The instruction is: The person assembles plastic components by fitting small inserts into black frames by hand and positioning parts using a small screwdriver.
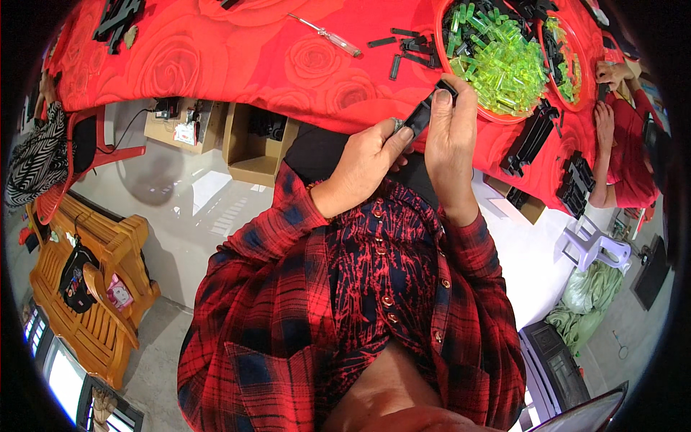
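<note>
Red rose-patterned cloth [245,68] covers the table, and at its near edge both hands grip one slim black part [423,115], held tilted with its far end toward the right. The left hand [366,160] pinches the lower end between thumb and fingers; the right hand [452,129] clasps the upper end, thumb on top, hiding some of it. Something small and shiny shows by the left thumb, too covered to identify.

Just beyond the right fingertips, a red basin [438,32] heaped with green translucent pieces [500,65] and some black ones crowds the space. Roughly half a dozen loose black bars [394,68] lie just left of it, with a clear-handled screwdriver [337,40] farther left.

Counted: one screwdriver, two red basins, the second [574,106] holding black and green pieces; the green pieces are too many to count. Three black stacks lie on the cloth: one far left [115,25], one below the basins [529,140], one at the right edge [576,183]. Two hands of one co-worker [633,165] show at right. On the floor stand an open cardboard box [248,171], one purple stool [608,248] and one wooden bench [65,302].
</note>
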Motion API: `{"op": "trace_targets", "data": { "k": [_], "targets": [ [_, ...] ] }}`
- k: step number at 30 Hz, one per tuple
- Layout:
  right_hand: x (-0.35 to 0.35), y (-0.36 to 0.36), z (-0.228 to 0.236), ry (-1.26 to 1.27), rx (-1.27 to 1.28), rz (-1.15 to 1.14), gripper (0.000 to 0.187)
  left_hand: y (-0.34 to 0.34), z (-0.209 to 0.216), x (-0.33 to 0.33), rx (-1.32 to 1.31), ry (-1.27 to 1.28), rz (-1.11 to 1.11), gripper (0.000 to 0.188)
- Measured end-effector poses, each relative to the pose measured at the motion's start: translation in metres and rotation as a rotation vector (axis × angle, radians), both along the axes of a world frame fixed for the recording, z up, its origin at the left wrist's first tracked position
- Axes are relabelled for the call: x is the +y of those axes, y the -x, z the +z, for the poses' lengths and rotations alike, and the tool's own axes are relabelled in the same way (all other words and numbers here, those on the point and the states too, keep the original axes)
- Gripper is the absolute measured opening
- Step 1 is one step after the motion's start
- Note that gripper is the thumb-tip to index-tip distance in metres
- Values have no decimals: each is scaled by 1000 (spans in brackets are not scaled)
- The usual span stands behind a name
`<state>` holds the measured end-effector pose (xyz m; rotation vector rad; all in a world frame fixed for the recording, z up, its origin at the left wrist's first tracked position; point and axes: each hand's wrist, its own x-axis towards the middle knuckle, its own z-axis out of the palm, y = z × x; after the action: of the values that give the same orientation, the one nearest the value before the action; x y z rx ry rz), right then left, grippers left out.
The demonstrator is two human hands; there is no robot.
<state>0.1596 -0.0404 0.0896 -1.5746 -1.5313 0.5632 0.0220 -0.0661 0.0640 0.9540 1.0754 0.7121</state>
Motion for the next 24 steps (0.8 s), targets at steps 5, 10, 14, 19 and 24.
{"op": "trace_targets", "data": {
  "k": [5,10,14,19,24],
  "targets": [
    [-3,0,3,12,-28,-5,29,4,6,6,75,38,-85,23],
    [-3,-3,3,23,-20,-25,28,7,-4,6,-72,77,-61,23],
    [-3,-2,3,-19,-56,-11,27,5,1,5,-57,130,-62,24],
    [-9,7,6,-27,-79,-19,27,8,6,7,-74,142,-48,23],
    [-15,12,12,-50,-100,-42,28,9,5,4,-92,28,-18,21]
  ]
}}
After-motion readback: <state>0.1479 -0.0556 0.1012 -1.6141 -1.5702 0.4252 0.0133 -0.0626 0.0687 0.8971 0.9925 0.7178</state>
